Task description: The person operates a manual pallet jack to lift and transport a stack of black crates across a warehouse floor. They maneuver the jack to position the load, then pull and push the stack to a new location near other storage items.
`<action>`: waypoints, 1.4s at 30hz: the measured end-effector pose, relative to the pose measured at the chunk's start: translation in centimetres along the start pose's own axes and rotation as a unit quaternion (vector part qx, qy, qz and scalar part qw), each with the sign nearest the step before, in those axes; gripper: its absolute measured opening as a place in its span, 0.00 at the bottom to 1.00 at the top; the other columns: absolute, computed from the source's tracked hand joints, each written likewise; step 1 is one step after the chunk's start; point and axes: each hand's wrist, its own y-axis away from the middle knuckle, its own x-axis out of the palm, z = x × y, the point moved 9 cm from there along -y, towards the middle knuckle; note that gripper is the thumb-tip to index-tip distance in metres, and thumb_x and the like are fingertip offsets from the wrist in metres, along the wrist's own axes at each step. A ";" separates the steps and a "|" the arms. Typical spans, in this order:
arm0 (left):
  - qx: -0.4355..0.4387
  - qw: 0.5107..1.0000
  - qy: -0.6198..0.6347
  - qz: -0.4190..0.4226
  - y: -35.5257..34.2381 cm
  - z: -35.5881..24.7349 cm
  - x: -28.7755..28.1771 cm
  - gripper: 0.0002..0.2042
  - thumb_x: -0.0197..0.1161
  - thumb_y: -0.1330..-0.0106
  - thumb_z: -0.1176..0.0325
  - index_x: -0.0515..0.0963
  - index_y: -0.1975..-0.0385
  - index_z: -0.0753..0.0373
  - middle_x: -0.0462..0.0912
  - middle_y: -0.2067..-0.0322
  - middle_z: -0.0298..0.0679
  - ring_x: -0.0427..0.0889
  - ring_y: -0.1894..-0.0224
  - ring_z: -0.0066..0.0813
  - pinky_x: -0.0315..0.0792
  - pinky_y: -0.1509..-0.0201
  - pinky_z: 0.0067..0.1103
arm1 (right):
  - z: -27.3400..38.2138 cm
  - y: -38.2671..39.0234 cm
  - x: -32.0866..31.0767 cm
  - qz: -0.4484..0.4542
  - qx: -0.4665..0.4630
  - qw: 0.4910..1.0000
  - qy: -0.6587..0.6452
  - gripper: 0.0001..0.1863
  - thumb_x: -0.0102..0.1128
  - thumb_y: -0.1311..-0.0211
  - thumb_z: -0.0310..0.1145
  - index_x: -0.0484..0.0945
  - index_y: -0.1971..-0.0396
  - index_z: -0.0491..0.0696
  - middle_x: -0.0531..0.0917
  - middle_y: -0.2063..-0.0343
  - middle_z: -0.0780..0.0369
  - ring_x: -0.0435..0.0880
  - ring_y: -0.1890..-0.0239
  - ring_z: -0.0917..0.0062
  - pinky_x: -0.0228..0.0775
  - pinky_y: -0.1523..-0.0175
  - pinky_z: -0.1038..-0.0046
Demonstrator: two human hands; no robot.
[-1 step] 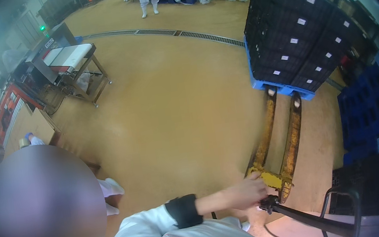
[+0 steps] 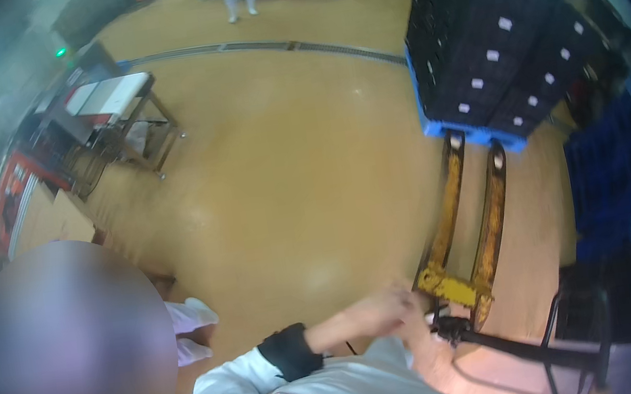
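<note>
My left hand (image 2: 384, 311) reaches across in front of my white coat, its fingers curled and smeared by motion. Just beyond it, my right hand (image 2: 417, 330) shows in part, close against the left one or touching it; its fingers are hidden or blurred. Beside both hands stands a worn yellow pallet jack (image 2: 449, 288), with its black handle (image 2: 522, 352) slanting towards the lower right. I see neither hand gripping that handle. The jack's two forks point away, their tips near a blue pallet (image 2: 479, 141) loaded with stacked black crates (image 2: 483, 33).
A conveyor machine (image 2: 109, 97) stands on the left, near a table with cardboard (image 2: 70, 217). A person, mostly covered by a grey blur, stands close on my left. A floor drain (image 2: 256, 45) crosses behind. Blue pallets (image 2: 613, 169) are stacked at right; several people stand far off.
My left hand has drawn back leftward from beside the jack's handle. The right hand has come into view next to it. The whole view has shifted slightly.
</note>
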 end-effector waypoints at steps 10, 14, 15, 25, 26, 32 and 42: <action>-0.213 0.974 -0.067 -0.036 10.9 19.4 -22.8 0.08 0.71 0.40 0.64 0.82 0.66 0.60 0.80 0.70 0.39 0.78 0.59 0.40 0.67 0.45 0.34 | 11.4 -0.6 -4.7 0.084 0.084 0.991 -0.066 0.19 0.74 0.51 0.54 0.81 0.72 0.54 0.80 0.77 0.59 0.81 0.74 0.69 0.72 0.67 0.65; -0.235 0.971 -0.042 0.018 20.0 34.4 -30.6 0.08 0.70 0.40 0.64 0.82 0.67 0.60 0.81 0.70 0.40 0.79 0.59 0.40 0.68 0.46 0.33 | 19.7 13.5 -8.8 0.108 0.152 0.981 -0.058 0.18 0.74 0.50 0.51 0.78 0.75 0.53 0.77 0.79 0.61 0.78 0.77 0.71 0.70 0.70 0.67; -0.221 0.974 -0.051 0.024 20.0 37.2 -32.2 0.08 0.70 0.40 0.64 0.82 0.67 0.60 0.82 0.70 0.40 0.79 0.59 0.41 0.68 0.46 0.33 | 21.4 15.6 -9.8 0.117 0.168 0.977 -0.059 0.18 0.74 0.50 0.51 0.78 0.75 0.53 0.77 0.80 0.62 0.77 0.78 0.71 0.69 0.71 0.67; -0.337 0.939 0.069 -0.003 29.9 62.6 -56.7 0.09 0.71 0.42 0.66 0.82 0.72 0.66 0.83 0.74 0.45 0.83 0.70 0.43 0.76 0.64 0.33 | 44.4 38.2 -20.1 0.257 0.356 0.889 -0.134 0.19 0.73 0.48 0.44 0.70 0.83 0.53 0.70 0.85 0.67 0.70 0.84 0.76 0.63 0.77 0.71; -0.356 0.932 0.067 -0.016 30.9 65.7 -59.1 0.09 0.71 0.42 0.67 0.82 0.72 0.66 0.83 0.74 0.45 0.84 0.70 0.43 0.76 0.66 0.32 | 49.6 40.4 -21.2 0.284 0.393 0.866 -0.123 0.21 0.71 0.47 0.46 0.67 0.85 0.56 0.66 0.89 0.69 0.65 0.88 0.79 0.56 0.82 0.72; -0.350 0.931 0.079 0.068 33.5 83.7 -72.4 0.08 0.71 0.42 0.67 0.82 0.71 0.65 0.83 0.76 0.46 0.83 0.73 0.40 0.76 0.67 0.30 | 73.6 55.6 -22.4 0.329 0.495 0.761 -0.260 0.23 0.68 0.42 0.45 0.64 0.88 0.58 0.61 0.93 0.72 0.57 0.92 0.82 0.51 0.85 0.72; -0.272 0.961 -0.041 0.009 24.4 112.6 -102.7 0.10 0.69 0.38 0.62 0.82 0.69 0.64 0.84 0.76 0.45 0.84 0.72 0.39 0.74 0.68 0.30 | 121.1 70.0 -13.2 0.572 0.427 0.545 -0.440 0.24 0.58 0.32 0.50 0.68 0.85 0.52 0.67 0.89 0.65 0.68 0.86 0.73 0.68 0.73 0.63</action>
